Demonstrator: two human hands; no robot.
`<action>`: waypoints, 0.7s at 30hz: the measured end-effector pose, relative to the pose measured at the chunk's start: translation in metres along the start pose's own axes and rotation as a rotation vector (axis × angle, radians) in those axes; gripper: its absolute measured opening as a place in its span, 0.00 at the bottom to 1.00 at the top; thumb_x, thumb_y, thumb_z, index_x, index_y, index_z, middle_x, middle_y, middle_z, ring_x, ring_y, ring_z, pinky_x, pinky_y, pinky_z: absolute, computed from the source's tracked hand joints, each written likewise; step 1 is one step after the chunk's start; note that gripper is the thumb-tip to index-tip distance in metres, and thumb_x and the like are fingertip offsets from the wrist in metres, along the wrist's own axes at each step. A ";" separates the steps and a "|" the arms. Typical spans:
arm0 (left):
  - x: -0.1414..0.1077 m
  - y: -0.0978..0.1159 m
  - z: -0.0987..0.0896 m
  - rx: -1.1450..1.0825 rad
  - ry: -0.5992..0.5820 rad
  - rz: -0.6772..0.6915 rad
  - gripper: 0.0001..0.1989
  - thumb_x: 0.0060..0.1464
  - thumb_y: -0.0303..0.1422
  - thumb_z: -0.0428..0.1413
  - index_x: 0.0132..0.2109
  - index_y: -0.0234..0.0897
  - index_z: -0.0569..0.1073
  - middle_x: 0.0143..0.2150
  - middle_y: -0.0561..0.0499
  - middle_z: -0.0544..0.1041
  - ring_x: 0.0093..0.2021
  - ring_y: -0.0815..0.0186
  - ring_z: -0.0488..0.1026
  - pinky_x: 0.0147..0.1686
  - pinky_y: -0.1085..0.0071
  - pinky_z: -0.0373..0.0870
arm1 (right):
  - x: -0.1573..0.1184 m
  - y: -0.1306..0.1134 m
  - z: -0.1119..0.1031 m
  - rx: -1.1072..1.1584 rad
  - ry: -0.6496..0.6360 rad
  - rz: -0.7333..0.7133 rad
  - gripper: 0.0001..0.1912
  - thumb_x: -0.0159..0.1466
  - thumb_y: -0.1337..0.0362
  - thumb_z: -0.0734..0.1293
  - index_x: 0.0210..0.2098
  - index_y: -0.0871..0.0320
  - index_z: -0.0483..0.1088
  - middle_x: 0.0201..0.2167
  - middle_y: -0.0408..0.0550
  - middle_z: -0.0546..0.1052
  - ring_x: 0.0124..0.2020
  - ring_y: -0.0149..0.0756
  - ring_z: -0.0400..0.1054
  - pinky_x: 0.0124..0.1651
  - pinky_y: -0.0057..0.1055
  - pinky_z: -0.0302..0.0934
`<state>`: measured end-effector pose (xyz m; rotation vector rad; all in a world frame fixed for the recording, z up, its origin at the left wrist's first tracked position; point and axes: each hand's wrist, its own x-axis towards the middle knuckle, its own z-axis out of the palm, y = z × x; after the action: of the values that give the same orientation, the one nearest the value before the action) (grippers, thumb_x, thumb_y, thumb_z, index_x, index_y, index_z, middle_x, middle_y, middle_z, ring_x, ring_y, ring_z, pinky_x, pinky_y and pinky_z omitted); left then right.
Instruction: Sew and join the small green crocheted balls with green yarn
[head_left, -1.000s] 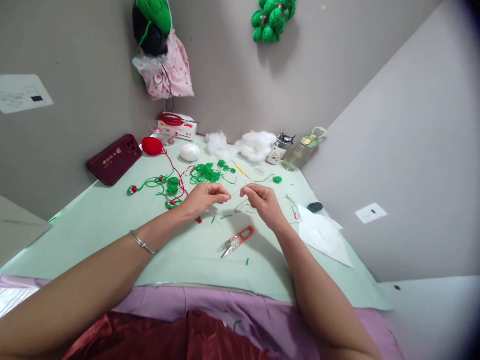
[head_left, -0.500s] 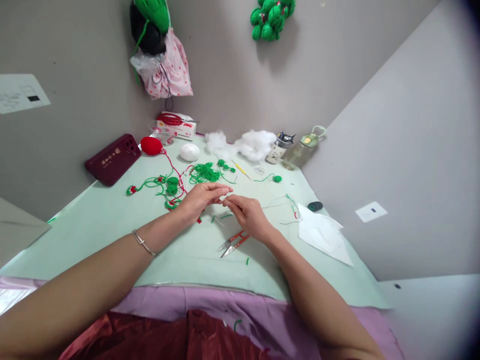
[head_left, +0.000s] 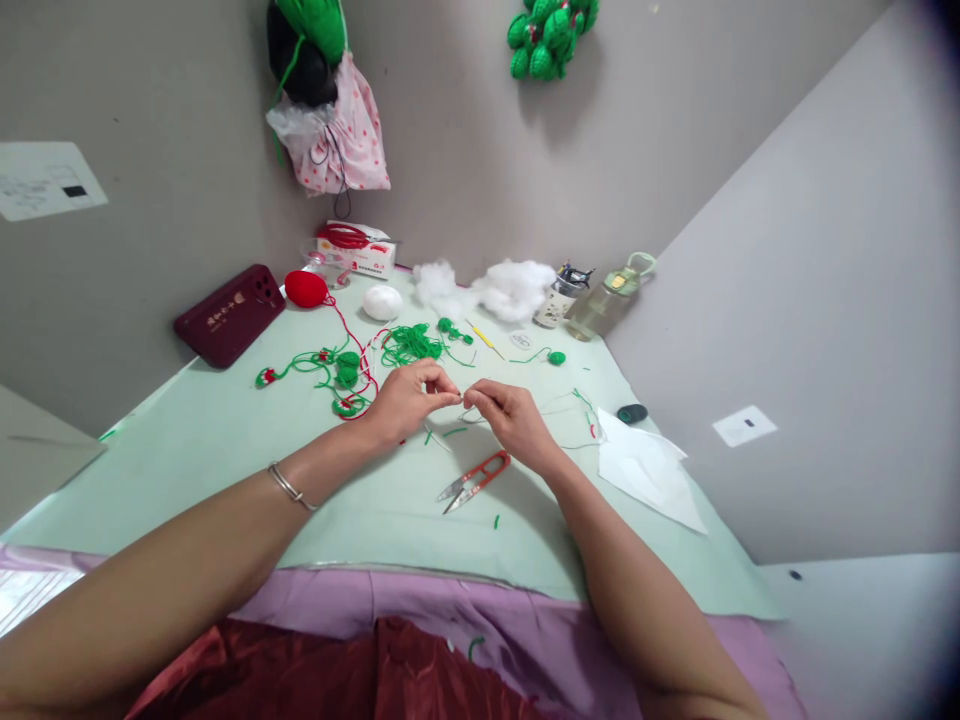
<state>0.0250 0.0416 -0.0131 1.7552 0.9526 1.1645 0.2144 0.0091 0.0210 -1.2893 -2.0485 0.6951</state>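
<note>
My left hand [head_left: 411,398] is closed in a pinch, thumb against forefinger, at the middle of the table. What lies in that pinch is too small to make out. Just beside it, fingertips almost meeting, my right hand [head_left: 511,415] pinches a thin thread [head_left: 471,416] that loops under its fingers. More fine thread trails off on the right. Below my right hand lie red-handled thread snips [head_left: 476,480], blades pointing left. Short green yarn scraps [head_left: 454,432] are scattered around them. A tangle of green yarn [head_left: 411,343] sits beyond my left hand.
Left of my hands are green-and-red crocheted pieces [head_left: 346,370], a red yarn ball [head_left: 306,289] and a phone [head_left: 231,316]. White stuffing [head_left: 514,290], a yellow crochet hook [head_left: 486,339], a pen cup [head_left: 556,303] and a bottle [head_left: 602,305] stand or lie behind. White paper [head_left: 649,468] lies right.
My fingertips have drawn slightly apart and both hands have turned a little. The right hand has shifted up and right, uncovering the snips' handle. The camera view has shifted slightly.
</note>
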 end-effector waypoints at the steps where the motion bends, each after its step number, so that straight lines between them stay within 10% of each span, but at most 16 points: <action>1: 0.000 0.001 0.000 -0.016 0.003 -0.016 0.06 0.49 0.34 0.64 0.27 0.39 0.78 0.29 0.52 0.74 0.35 0.63 0.69 0.42 0.65 0.66 | 0.000 0.000 0.000 0.010 -0.002 0.004 0.15 0.69 0.60 0.60 0.31 0.58 0.72 0.26 0.43 0.71 0.27 0.30 0.60 0.35 0.28 0.55; 11: 0.002 0.011 -0.001 -0.479 -0.118 -0.211 0.13 0.43 0.36 0.68 0.28 0.36 0.71 0.35 0.51 0.77 0.38 0.65 0.73 0.45 0.66 0.67 | 0.000 0.001 -0.003 0.081 -0.036 0.020 0.16 0.69 0.56 0.61 0.29 0.58 0.71 0.23 0.41 0.65 0.27 0.30 0.55 0.33 0.28 0.52; 21: 0.007 0.015 -0.011 -0.528 0.074 -0.252 0.17 0.42 0.34 0.69 0.33 0.38 0.67 0.33 0.55 0.77 0.35 0.68 0.72 0.42 0.68 0.66 | 0.001 -0.004 -0.007 0.054 -0.014 -0.003 0.17 0.69 0.56 0.61 0.28 0.58 0.69 0.23 0.41 0.65 0.27 0.30 0.55 0.34 0.29 0.52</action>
<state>0.0189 0.0444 0.0055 1.1462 0.7895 1.1874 0.2169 0.0093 0.0285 -1.2543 -2.0285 0.7543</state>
